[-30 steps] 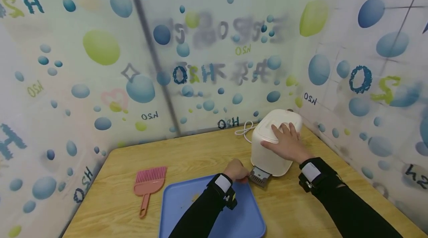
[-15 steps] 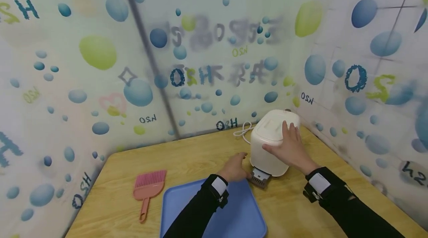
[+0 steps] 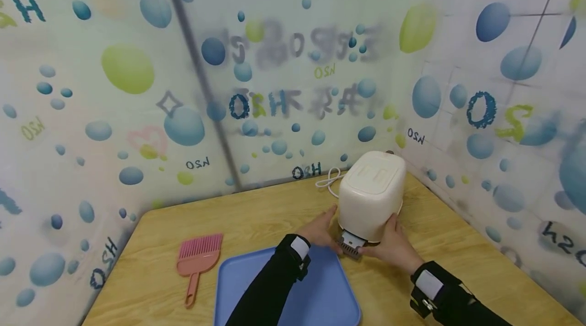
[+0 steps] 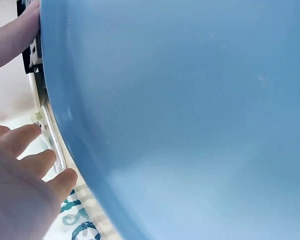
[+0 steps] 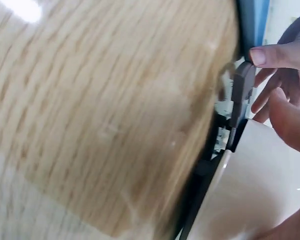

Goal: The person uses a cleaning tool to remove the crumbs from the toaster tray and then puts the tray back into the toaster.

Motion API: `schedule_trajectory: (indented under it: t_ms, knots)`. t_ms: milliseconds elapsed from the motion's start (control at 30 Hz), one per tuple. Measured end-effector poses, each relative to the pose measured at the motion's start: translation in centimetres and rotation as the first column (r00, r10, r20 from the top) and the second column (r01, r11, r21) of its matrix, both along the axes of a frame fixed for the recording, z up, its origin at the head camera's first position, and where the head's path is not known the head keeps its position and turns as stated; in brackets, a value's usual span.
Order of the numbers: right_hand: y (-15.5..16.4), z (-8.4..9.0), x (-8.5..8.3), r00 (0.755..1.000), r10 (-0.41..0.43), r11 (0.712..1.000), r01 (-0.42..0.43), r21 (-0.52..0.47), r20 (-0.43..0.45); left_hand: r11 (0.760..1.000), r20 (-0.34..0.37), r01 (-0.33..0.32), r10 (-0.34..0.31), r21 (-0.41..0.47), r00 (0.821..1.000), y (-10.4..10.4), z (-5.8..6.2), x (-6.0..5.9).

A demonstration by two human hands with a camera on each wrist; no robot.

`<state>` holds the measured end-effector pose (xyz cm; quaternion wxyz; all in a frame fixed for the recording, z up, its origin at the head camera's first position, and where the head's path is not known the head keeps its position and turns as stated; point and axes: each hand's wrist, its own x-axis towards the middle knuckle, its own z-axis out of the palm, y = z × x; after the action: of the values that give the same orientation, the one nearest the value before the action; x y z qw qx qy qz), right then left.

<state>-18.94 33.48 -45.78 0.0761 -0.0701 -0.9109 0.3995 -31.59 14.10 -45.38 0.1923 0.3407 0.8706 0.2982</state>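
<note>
A cream appliance [image 3: 372, 194] stands at the back right of the wooden table [image 3: 256, 214], with a ridged grey tab [image 3: 351, 243] sticking out at its lower front. My left hand [image 3: 322, 228] touches the appliance's lower left side beside the tab. In the left wrist view its fingers [image 4: 27, 162] lie fairly straight against the white edge. My right hand [image 3: 389, 244] grips the lower right corner of the appliance. In the right wrist view its thumb [image 5: 264, 55] sits on the end of the grey tab [image 5: 242, 85].
A blue tray [image 3: 293, 295] lies just in front of the appliance, under my left forearm. A pink comb-like scoop [image 3: 199, 257] lies to the tray's left. A white cord [image 3: 330, 181] trails behind the appliance. Bubble-patterned curtain walls close in the table's back and right sides.
My right hand has come down from the appliance's top to its lower right corner. My left hand has shifted from the tab to the appliance's lower left side.
</note>
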Motion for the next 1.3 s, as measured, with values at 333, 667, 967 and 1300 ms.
schedule_trajectory:
  t_ms: [333,667,967,1300]
  knots:
    - [-0.4,-1.6,0.1,0.992,-0.079,0.993,0.070,0.095,0.095,0.991,0.058,0.042,-0.049,0.126,0.997,0.9,-0.5,-0.2]
    - [-1.2,-1.3,-0.1,0.990,-0.140,0.988,0.137,0.069,0.029,0.991,-0.012,-0.046,0.048,0.129,0.999,2.0,-1.5,-0.5]
    - [-1.0,-1.1,-0.5,0.978,-0.195,0.977,0.188,0.098,0.069,0.985,-0.003,-0.093,0.095,0.148,0.996,2.4,-2.0,-1.0]
    - [-1.4,-1.0,-0.8,0.976,-0.200,0.979,0.196,0.057,0.083,0.989,-0.042,-0.057,0.063,0.139,0.997,2.5,-2.1,-1.2]
